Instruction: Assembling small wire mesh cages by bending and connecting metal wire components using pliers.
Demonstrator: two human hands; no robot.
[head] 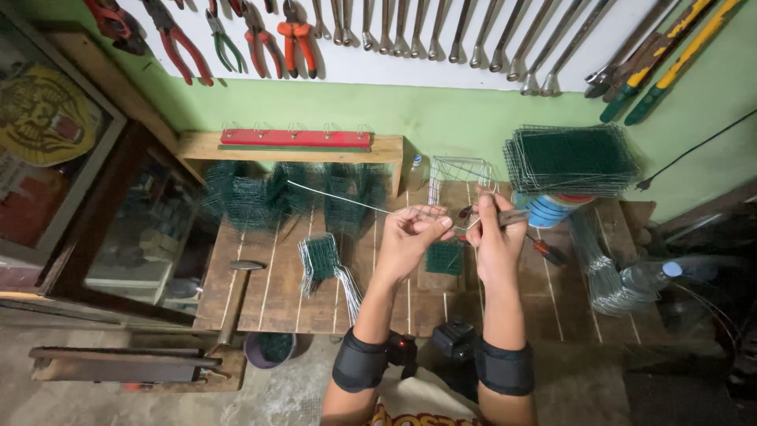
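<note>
Two hands work one long wire [347, 199] above the wooden desk [260, 292]. The left hand [410, 237] pinches the wire in its fingers; the right hand [495, 237] clenches small pliers [493, 217], nose at the wire's end just right of the left fingertips. This looks like a bending step; the next move calls for a steady pinch while the pliers turn.

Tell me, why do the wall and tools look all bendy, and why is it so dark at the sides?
Head view: the wide lens bows the row of wrenches and the workbench edges; light falls mid-picture on the left hand, the right hand and the thin wire they hold; the cabinet and the right corner sit in shadow; focus looks fairly sharp throughout.
</note>
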